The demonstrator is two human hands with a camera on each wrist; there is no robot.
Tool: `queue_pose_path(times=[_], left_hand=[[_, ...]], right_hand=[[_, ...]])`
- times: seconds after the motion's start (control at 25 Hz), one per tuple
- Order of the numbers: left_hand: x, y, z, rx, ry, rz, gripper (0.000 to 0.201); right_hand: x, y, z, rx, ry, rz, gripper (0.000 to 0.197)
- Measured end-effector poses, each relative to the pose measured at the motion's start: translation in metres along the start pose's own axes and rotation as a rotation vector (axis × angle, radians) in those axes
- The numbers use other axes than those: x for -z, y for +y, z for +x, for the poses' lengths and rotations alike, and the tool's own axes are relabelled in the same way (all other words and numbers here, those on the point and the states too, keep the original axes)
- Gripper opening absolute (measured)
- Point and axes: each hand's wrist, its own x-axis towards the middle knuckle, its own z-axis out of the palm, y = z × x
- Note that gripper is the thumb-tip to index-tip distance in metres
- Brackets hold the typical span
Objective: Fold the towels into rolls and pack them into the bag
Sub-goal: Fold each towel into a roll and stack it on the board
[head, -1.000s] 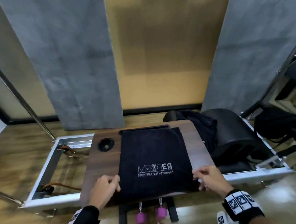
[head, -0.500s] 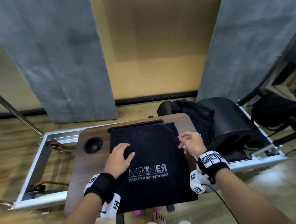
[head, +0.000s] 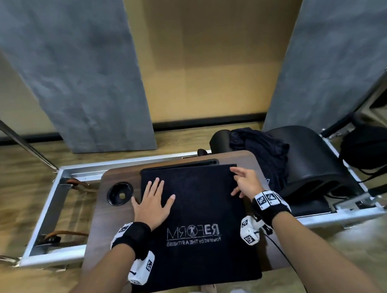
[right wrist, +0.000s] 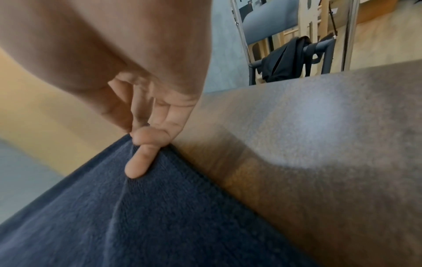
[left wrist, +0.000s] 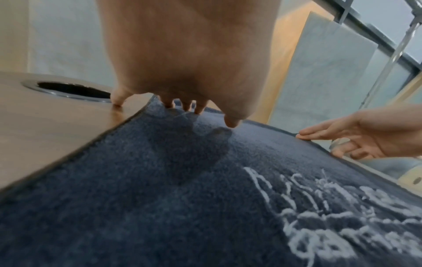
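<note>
A dark navy towel (head: 199, 214) with a white logo lies flat on the wooden table (head: 98, 233). My left hand (head: 154, 201) rests flat on the towel's far left part, fingers spread, thumb tip on the wood beside it. In the left wrist view its fingertips (left wrist: 198, 110) press the towel (left wrist: 160, 198). My right hand (head: 245, 184) is at the towel's far right corner. The right wrist view shows my right hand (right wrist: 146, 126) pinching the towel's edge (right wrist: 137, 216), which rises in a small crease. More dark towels (head: 261, 150) lie heaped to the right.
The table has a round cup hole (head: 120, 193) at its far left. It stands over a metal frame (head: 45, 202). A black padded barrel (head: 310, 161) sits to the right, with a black bag-like bundle (head: 371, 147) beyond it. Grey wall panels stand behind.
Both hands have moved from the towel's near edge to its far part. The left hand has spread flat; the right has reached the far right corner.
</note>
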Motion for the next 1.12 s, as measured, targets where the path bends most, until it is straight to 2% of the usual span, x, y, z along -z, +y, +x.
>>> queue_pose_path(times=[0.16, 0.28, 0.32, 0.36, 0.52, 0.56, 0.68, 0.76, 0.84, 1.0, 1.12], left_hand=[[0.003, -0.001, -0.023, -0.065, 0.071, -0.109, 0.069], [-0.006, -0.014, -0.061, -0.284, 0.194, -0.011, 0.038], [-0.009, -0.018, -0.075, -0.339, 0.221, -0.005, 0.023], [-0.013, -0.022, -0.089, -0.373, 0.222, -0.025, 0.017], [-0.030, -0.038, -0.144, -0.431, 0.184, -0.068, 0.045], [-0.033, -0.041, -0.154, -0.428, 0.170, -0.048, 0.050], [-0.037, -0.049, -0.183, -0.399, 0.116, 0.055, 0.074], [-0.038, -0.051, -0.191, -0.387, 0.070, 0.113, 0.073], [-0.034, -0.053, -0.194, -0.384, 0.033, 0.107, 0.061], [-0.021, -0.060, -0.192, -0.436, 0.042, -0.048, 0.016], [-0.010, -0.067, -0.186, -0.410, 0.014, -0.201, 0.012]], right_hand=[[-0.003, 0.001, -0.026, 0.072, 0.035, 0.086, 0.039], [-0.007, 0.018, -0.068, 0.177, 0.017, 0.062, 0.026], [-0.011, 0.025, -0.085, 0.223, -0.002, 0.001, 0.023], [-0.015, 0.034, -0.103, 0.283, -0.018, -0.091, 0.021], [-0.029, 0.078, -0.164, 0.481, -0.093, -0.435, 0.020], [-0.029, 0.087, -0.174, 0.496, -0.126, -0.496, 0.033], [-0.035, 0.112, -0.200, 0.524, -0.287, -0.682, 0.095], [-0.040, 0.121, -0.211, 0.587, -0.290, -0.877, 0.106], [-0.042, 0.123, -0.216, 0.599, -0.247, -0.874, 0.098], [-0.032, 0.115, -0.215, 0.474, -0.247, -0.441, 0.059], [-0.018, 0.102, -0.209, 0.409, -0.195, -0.351, 0.039]])
